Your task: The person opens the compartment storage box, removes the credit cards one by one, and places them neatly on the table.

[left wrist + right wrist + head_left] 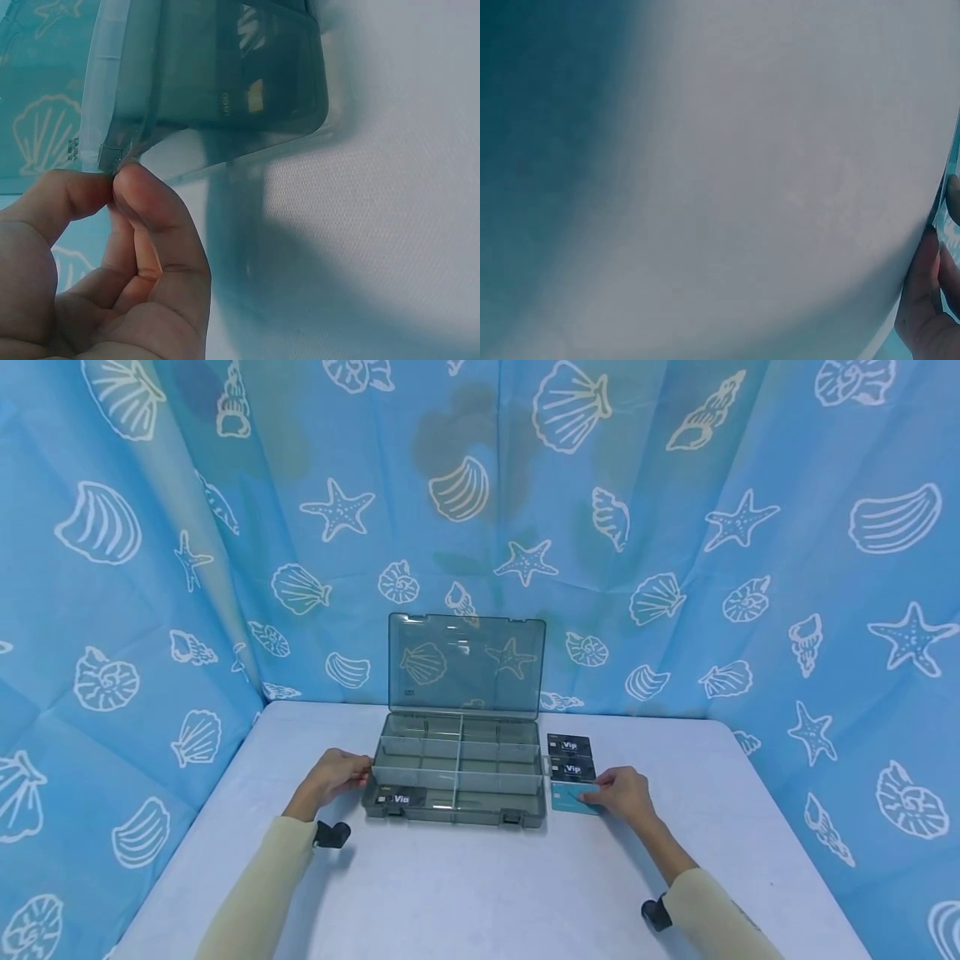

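A smoky clear plastic organizer box [498, 783] lies on the table with its lid [467, 668] raised at the back. At the box's left side, my left hand [337, 772] pinches the edge between thumb and fingers; the left wrist view shows this hand [127, 255] close up. A black card [401, 796] marked "Vip" is in the front left compartment. To the right of the box, my right hand [626, 792] pinches the right end of a teal card [566, 797]. Only part of that hand [928, 300] enters the right wrist view.
Two black "Vip" cards [569, 746] lie in a column behind the teal card, close to the box's right side. A white cloth covers the table [465, 893]. Blue curtains [525, 493] with shell prints hang around the back and sides.
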Demonstrator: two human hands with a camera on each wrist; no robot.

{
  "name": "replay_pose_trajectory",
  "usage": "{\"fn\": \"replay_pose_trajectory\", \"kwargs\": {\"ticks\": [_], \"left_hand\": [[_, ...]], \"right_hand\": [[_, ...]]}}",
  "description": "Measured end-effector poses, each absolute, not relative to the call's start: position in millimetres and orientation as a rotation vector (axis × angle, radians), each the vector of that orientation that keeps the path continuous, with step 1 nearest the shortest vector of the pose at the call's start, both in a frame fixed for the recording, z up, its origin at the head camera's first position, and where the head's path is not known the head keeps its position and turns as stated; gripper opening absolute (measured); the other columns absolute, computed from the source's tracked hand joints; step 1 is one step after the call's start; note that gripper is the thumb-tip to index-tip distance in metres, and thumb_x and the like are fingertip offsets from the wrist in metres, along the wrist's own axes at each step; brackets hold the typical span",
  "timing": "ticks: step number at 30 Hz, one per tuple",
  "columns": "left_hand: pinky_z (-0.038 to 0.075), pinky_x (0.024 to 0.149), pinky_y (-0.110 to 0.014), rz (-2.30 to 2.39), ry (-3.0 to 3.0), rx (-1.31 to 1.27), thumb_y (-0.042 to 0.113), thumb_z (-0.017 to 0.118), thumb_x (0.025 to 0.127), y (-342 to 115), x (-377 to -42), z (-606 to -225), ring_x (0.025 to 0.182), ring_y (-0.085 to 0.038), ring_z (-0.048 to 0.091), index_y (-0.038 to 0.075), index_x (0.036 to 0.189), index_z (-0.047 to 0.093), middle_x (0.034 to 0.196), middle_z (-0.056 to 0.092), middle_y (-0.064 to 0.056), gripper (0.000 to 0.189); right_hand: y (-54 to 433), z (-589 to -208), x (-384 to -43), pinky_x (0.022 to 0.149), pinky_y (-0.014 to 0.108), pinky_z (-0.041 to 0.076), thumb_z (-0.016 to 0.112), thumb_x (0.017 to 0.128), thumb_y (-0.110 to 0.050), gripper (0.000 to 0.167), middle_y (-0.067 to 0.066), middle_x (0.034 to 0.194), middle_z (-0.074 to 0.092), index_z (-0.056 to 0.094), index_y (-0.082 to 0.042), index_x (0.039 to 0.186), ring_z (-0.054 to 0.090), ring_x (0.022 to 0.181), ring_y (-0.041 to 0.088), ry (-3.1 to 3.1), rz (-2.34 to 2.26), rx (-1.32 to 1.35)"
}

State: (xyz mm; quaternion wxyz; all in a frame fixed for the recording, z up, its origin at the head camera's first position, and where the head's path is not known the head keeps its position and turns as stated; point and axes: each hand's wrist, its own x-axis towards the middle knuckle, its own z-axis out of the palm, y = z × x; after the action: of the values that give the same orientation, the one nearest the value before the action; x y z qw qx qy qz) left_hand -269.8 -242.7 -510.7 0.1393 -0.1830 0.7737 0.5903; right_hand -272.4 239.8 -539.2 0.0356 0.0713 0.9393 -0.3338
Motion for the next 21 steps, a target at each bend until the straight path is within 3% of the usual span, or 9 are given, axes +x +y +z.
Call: {"fn": "replay_pose_trajectory", "kwargs": {"ticks": [11, 21], "left_hand": [[0.055, 0.071, -0.028, 1.712, 2.24, -0.527, 0.012, 0.054, 0.096, -241.0, -269.1, -511.7, 0.078, -0.018, 0.06, -0.013, 0.119, 0.054, 0.094, 0.058, -0.013, 0.034], [0.054, 0.068, -0.026, 1.72, 2.231, -0.529, 0.012, 0.053, 0.097, -243.1, -270.8, -513.2, 0.077, -0.018, 0.059, -0.013, 0.121, 0.053, 0.094, 0.058, -0.013, 0.035]], "right_hand": [[236.1, -531.9, -274.5, 0.065, 0.032, 0.048, 0.087, 0.07, -0.021, 0.032, 0.009, 0.081, 0.061, 0.068, -0.001, 0.085, 0.054, 0.077, 0.024, 2.896, -0.905, 0.217], [236.3, -534.5, -272.5, 0.061, 0.03, 0.045, 0.088, 0.07, -0.021, 0.037, 0.009, 0.079, 0.06, 0.068, 0.002, 0.092, 0.054, 0.076, 0.023, 2.908, -0.949, 0.219]]}}
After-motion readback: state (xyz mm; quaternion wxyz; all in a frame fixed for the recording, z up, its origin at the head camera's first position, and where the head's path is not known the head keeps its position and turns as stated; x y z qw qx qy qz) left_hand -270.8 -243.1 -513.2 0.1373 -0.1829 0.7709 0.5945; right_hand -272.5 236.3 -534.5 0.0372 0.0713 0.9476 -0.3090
